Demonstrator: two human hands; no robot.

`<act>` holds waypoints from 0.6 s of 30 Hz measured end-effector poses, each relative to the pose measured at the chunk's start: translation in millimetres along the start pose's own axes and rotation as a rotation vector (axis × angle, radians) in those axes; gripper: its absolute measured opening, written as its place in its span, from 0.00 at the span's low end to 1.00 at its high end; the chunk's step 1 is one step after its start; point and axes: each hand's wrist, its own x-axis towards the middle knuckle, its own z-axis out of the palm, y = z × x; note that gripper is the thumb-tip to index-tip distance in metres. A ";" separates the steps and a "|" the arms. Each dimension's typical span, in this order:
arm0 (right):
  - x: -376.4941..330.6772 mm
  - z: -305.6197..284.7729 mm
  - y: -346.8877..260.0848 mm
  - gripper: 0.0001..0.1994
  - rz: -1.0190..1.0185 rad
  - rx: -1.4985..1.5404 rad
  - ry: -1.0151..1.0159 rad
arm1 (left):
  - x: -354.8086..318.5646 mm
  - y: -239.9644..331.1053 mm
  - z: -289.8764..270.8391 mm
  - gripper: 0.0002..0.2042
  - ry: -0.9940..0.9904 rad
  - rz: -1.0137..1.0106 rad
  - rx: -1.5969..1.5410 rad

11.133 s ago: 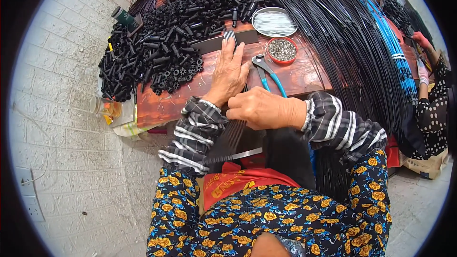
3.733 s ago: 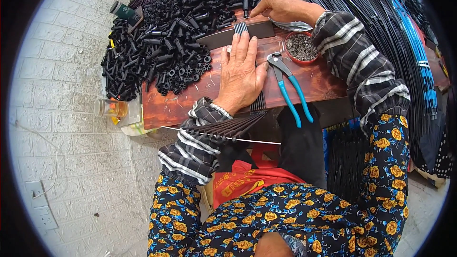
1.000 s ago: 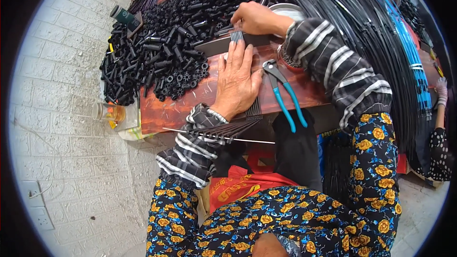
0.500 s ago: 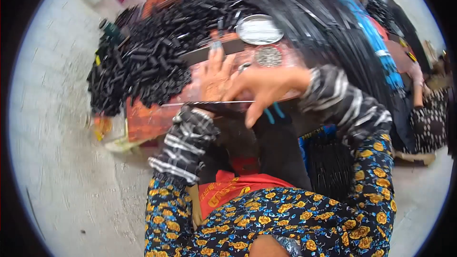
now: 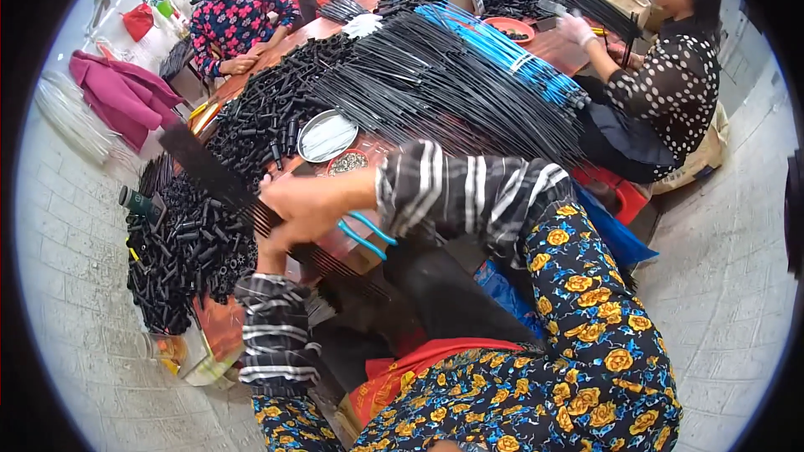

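Observation:
A flat row of thin black rods (image 5: 213, 174) slants across in front of me, its far end raised over the heap of black parts. My left hand (image 5: 272, 249) is closed around the row from below, its fingers partly hidden. My right hand (image 5: 311, 203) lies across the same rods, slightly blurred, with its fingers closed on them. Turquoise pliers handles (image 5: 368, 236) stick out under my right wrist; the pliers' head is hidden, and whether the palm grips them I cannot tell. Beyond the right hand are a round metal tray (image 5: 327, 136) with pale thin pieces and a dish of small metal bits (image 5: 347, 162).
Black tubular parts (image 5: 188, 238) are heaped on the red table (image 5: 219, 324). Long black rods (image 5: 469, 88) and a blue bundle (image 5: 511, 54) cover its right side. One co-worker (image 5: 670, 100) sits at right, another (image 5: 239, 21) far left. A green can (image 5: 141, 201) stands at the left edge.
The view has swung up and right, bringing co-workers into sight. My left hand, spread over the table before, is now closed on the rods; my right hand has come onto them too.

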 end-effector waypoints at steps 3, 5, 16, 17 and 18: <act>10.9 -45.8 -50.3 0.18 0.027 0.095 -0.063 | 37.1 45.7 -41.5 0.25 -0.029 -0.111 -0.468; 19.9 -63.5 -66.0 0.18 0.035 0.120 -0.061 | 46.4 83.5 -41.7 0.30 -0.070 -0.189 -0.784; 4.5 -63.4 -120.0 0.20 -0.041 0.257 -0.098 | -103.5 269.8 -17.9 0.24 -0.289 -0.133 -1.024; 4.5 -59.7 -120.1 0.20 -0.046 0.275 -0.104 | -112.8 276.8 -16.0 0.21 -0.277 -0.115 -1.110; 5.0 -55.7 -119.1 0.20 -0.052 0.298 -0.111 | -117.7 276.7 -17.0 0.21 -0.278 -0.120 -1.109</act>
